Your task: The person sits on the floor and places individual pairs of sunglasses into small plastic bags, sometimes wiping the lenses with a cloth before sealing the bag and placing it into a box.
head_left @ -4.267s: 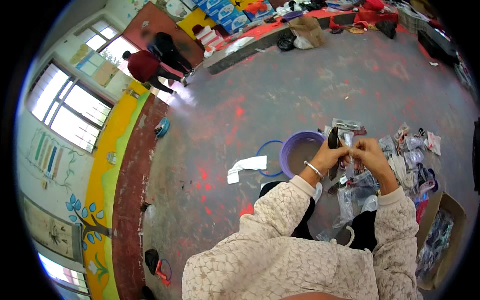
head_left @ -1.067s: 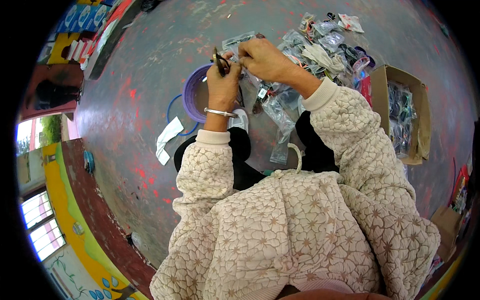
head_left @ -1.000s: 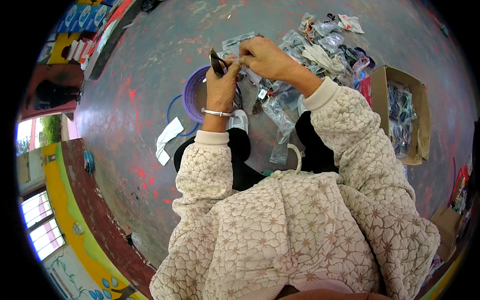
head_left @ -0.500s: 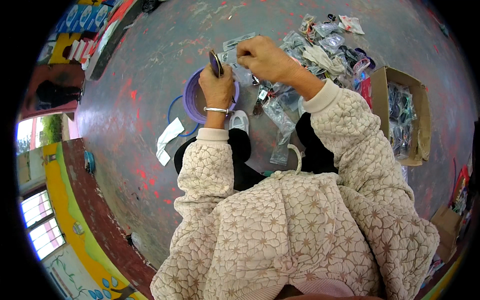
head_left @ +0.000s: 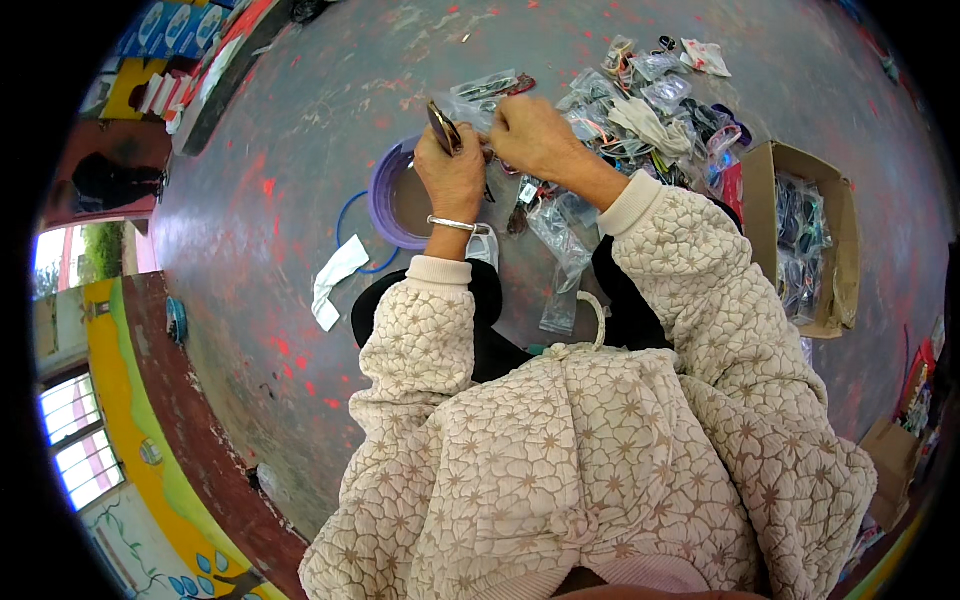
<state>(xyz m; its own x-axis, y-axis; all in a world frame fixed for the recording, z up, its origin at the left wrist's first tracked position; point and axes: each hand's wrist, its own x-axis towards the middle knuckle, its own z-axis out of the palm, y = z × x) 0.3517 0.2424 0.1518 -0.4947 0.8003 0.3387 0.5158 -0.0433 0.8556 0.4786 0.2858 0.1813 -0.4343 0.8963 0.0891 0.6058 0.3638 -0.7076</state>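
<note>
My left hand [head_left: 452, 178] is closed around a pair of sunglasses [head_left: 443, 128], whose dark, gold-rimmed lens sticks up above the fingers. Close to its right, my right hand [head_left: 540, 138] has its fingers curled in a pinch. What the right fingers hold, if anything, is hidden. Beneath my left hand a round purple basin [head_left: 383, 200] rests on the floor, partly covered by the wrist. Beyond the hands lie clear plastic sleeves [head_left: 482, 88] with what look like glasses in them.
A heap of bagged glasses [head_left: 665, 95] spreads to the far right. Beside it stands an open cardboard box [head_left: 845, 240] with more bagged eyewear. Left of my knee are a white cloth-like piece [head_left: 340, 280] and a blue hoop [head_left: 345, 215]. Flat plastic sleeves [head_left: 560, 245] lie between my legs.
My right hand has come down and slightly right. My left hand has shifted a little right, and the sunglasses now tilt more to the left.
</note>
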